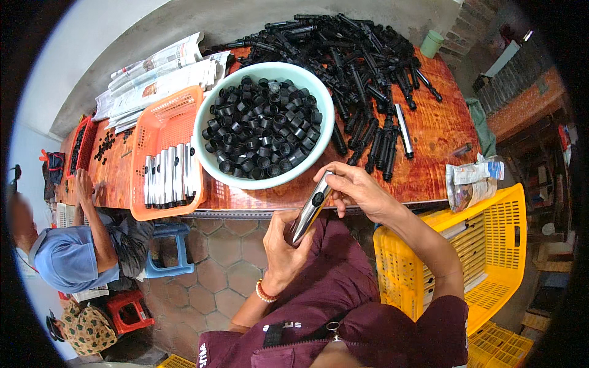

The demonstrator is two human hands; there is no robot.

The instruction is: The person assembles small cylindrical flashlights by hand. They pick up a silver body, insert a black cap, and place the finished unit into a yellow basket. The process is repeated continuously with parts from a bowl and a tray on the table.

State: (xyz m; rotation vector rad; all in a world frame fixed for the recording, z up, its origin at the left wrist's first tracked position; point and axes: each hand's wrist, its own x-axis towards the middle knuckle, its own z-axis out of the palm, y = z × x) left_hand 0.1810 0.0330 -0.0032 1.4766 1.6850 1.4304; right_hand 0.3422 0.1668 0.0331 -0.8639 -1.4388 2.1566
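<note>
A shiny silver tube with a black button on its side (pixel 311 213), like a flashlight body, is held slantwise in front of me, over the table's front edge and my lap. My left hand (pixel 287 253) wraps round its lower end. At the upper end, the fingers of my right hand (pixel 359 189) pinch the tube; whether they also hold a small part there, I cannot tell. Just beyond my hands stands a pale green bowl (pixel 267 183) full of short black caps (pixel 264 132). One more silver tube (pixel 404 132) lies to its right.
A pile of black rod-like parts (pixel 356 67) covers the table's back right. Left of the bowl, an orange basket (pixel 138 165) holds several silver tubes (pixel 175 175). Newspapers (pixel 165 76) lie behind it. A yellow crate (pixel 512 245) with tubes stands at my right; a co-worker (pixel 76 251) sits left.
</note>
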